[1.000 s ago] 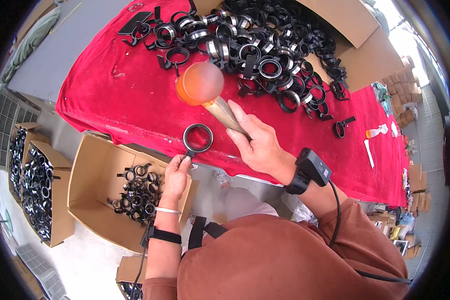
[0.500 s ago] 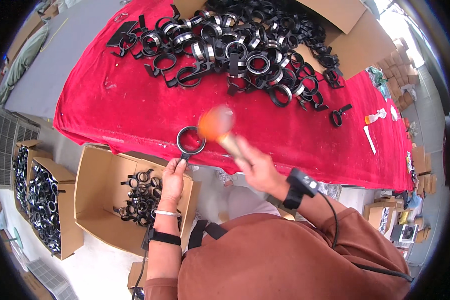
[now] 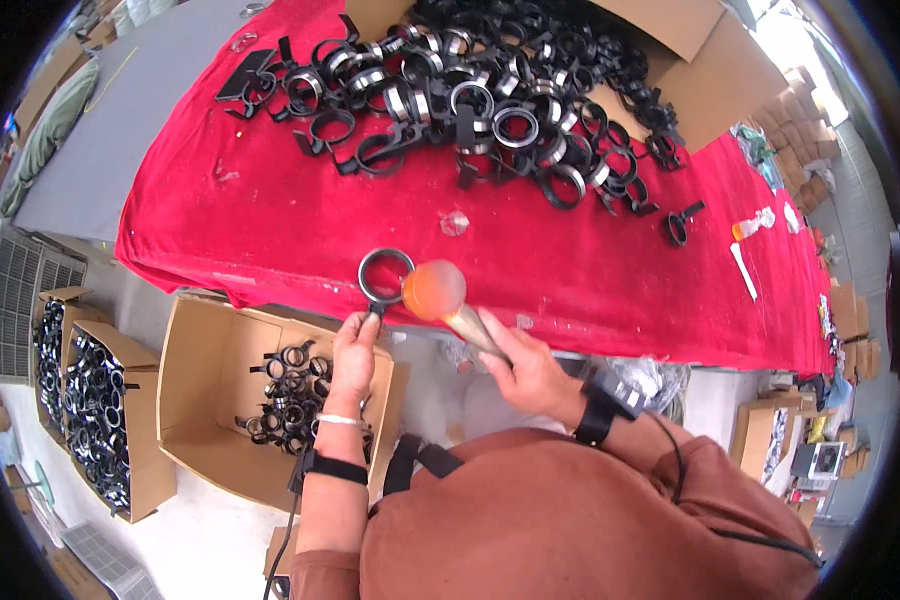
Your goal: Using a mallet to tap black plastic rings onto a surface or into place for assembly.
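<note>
My left hand (image 3: 354, 360) is closed on the short stem of a black ring (image 3: 364, 287) with a silvery inner band, held at the near edge of the red cloth. In my right hand (image 3: 532, 370) is the handle of a mallet (image 3: 435, 288) with a translucent orange head. That head is right beside the ring's right rim; whether they touch I cannot tell. Beyond both hands, a large heap of similar black rings (image 3: 516, 143), many with silvery bands, covers the far part of the cloth.
Below the table edge, an open cardboard box (image 3: 205, 385) holds several rings. Further left stands another ring-filled box (image 3: 150, 440). A crumpled clear scrap (image 3: 454, 222) lies on the red cloth (image 3: 300, 215). One loose ring (image 3: 678, 230) and a white strip (image 3: 744, 270) lie to the right.
The mallet head has come down toward me and sits closer to the ring's rim, less blurred. My left hand and the ring have shifted slightly right. The clear scrap shows where the head was.
</note>
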Demonstrator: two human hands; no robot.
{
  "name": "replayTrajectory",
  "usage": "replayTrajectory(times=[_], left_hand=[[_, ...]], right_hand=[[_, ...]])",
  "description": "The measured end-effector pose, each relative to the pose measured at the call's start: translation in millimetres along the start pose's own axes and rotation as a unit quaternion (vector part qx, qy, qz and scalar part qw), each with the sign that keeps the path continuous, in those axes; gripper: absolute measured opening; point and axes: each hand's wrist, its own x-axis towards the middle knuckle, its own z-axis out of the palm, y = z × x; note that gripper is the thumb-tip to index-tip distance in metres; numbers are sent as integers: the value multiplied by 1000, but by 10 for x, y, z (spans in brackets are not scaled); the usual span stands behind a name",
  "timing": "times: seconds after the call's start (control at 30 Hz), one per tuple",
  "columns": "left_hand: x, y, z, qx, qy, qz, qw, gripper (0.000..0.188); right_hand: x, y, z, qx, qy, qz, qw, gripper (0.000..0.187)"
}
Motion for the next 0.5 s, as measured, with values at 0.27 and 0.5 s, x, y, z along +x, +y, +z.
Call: replayTrajectory(times=[0.27,0.5], left_hand=[[-49,31,-31,-3,7,-20,1000,17],[-103,79,101,-46,22,-23,998,16]], right_hand=[[384,-577,-288,135,-54,-38,989,52],[552,-334,76,138,-131,27,981,50]])
